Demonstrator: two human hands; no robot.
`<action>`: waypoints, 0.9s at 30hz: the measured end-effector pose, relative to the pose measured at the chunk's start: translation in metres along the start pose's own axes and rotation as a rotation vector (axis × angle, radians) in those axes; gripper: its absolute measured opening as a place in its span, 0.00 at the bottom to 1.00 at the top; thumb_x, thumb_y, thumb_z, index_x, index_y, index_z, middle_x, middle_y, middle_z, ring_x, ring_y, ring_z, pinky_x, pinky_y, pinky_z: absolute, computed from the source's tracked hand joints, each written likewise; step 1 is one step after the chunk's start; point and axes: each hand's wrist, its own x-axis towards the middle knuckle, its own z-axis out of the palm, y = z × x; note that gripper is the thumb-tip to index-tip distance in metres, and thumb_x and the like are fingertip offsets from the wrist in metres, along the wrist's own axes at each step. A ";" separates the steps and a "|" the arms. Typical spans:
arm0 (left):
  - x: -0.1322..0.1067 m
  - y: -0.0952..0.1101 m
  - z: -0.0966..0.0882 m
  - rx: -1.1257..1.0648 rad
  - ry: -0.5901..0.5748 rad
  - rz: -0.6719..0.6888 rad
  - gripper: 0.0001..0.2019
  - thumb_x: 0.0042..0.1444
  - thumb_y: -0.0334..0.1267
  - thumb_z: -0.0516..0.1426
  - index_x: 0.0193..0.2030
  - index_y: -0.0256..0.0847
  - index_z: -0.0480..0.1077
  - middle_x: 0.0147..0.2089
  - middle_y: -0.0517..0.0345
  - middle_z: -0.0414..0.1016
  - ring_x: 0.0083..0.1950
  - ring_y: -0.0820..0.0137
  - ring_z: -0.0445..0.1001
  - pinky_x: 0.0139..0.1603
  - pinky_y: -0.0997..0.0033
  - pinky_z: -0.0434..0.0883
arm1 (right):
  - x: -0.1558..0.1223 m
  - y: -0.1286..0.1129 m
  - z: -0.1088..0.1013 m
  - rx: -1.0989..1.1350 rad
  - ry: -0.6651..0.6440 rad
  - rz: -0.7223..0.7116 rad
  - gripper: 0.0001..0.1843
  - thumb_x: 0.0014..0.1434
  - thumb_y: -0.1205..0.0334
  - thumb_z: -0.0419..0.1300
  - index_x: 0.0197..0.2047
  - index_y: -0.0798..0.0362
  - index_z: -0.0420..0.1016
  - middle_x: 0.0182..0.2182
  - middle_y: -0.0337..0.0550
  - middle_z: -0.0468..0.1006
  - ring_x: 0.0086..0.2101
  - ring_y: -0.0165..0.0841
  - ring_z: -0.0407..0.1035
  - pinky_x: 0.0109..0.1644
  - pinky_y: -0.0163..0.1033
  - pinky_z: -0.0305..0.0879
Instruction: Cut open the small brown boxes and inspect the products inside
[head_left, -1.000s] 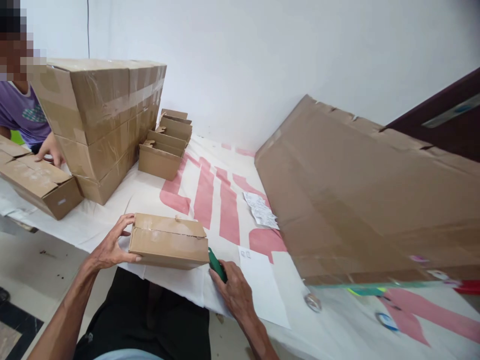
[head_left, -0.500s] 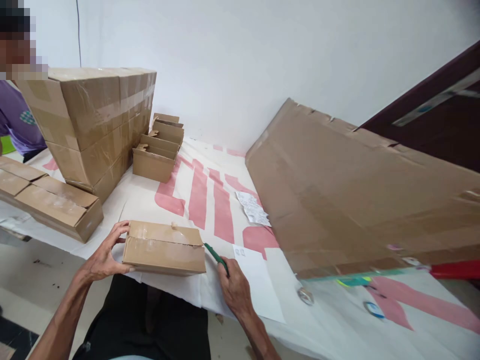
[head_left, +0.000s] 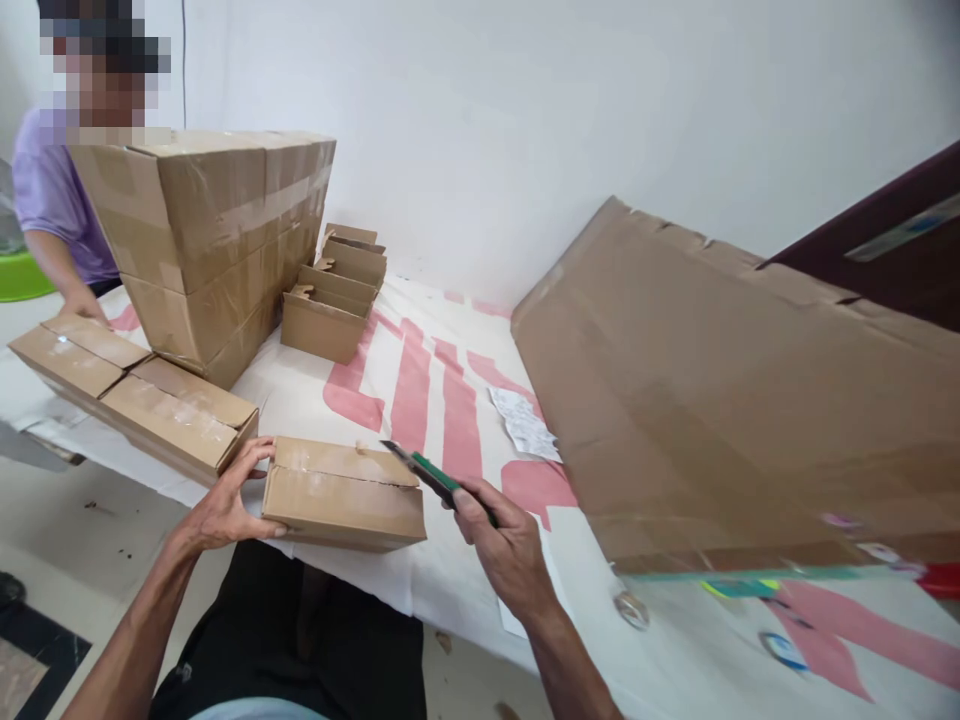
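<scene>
A closed cardboard box (head_left: 341, 510) with clear tape over its top seam lies at the table's front edge. My left hand (head_left: 231, 497) grips its left end, thumb on the near side and fingers around the far corner. My right hand (head_left: 501, 530) holds a green utility knife (head_left: 437, 477), its blade out and pointing up and left over the box's right end, apart from the cardboard. Just left of my left hand sits a row of two closed boxes (head_left: 180, 410).
Large taped cartons (head_left: 225, 230) are stacked at back left, with open small boxes (head_left: 322, 325) beside them. A co-worker (head_left: 67, 200) in purple stands beyond. A cardboard sheet (head_left: 712, 400) leans at right; a tape roll (head_left: 631, 610) and papers (head_left: 523, 422) lie on the cloth.
My right hand has lifted the knife up from the box's right end, and its blade now shows. My left hand keeps its grip. The view has shifted left, showing more of the co-worker.
</scene>
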 end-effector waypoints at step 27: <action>-0.002 0.001 0.008 -0.024 -0.008 0.021 0.44 0.42 0.37 0.74 0.67 0.46 0.63 0.73 0.43 0.59 0.76 0.47 0.58 0.69 0.54 0.69 | 0.062 -0.107 0.038 -0.286 -0.632 -0.549 0.13 0.74 0.59 0.55 0.44 0.52 0.81 0.35 0.43 0.82 0.35 0.33 0.76 0.40 0.37 0.67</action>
